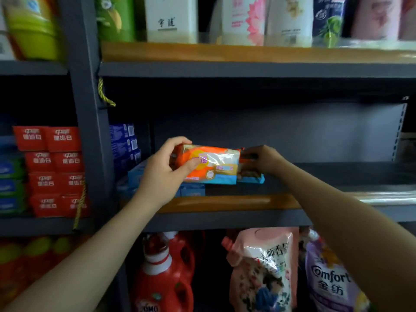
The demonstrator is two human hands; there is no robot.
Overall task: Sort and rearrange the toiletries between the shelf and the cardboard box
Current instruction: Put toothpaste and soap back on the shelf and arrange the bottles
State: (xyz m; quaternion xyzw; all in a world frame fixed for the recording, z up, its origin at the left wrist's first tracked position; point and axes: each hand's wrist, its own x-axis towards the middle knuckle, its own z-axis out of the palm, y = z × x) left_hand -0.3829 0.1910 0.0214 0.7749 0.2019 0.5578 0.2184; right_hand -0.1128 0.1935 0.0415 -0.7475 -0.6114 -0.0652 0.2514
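My left hand (165, 171) grips the left end of an orange, white and blue soap packet (216, 164), holding it over the middle shelf (225, 202). Behind its right end, my right hand (264, 159) is closed on a second similar packet (251, 177), which rests on the shelf board. Blue boxes (139, 174) lie on the shelf just left of and under the held packet. The cardboard box is out of view.
Stacked blue boxes (125, 143) stand at the shelf's back left. Red toothpaste cartons (56, 172) fill the bay to the left. Bottles line the shelf above (171, 19). Below stand a red detergent jug (166, 273) and refill pouches (263, 269). The shelf's right half is bare.
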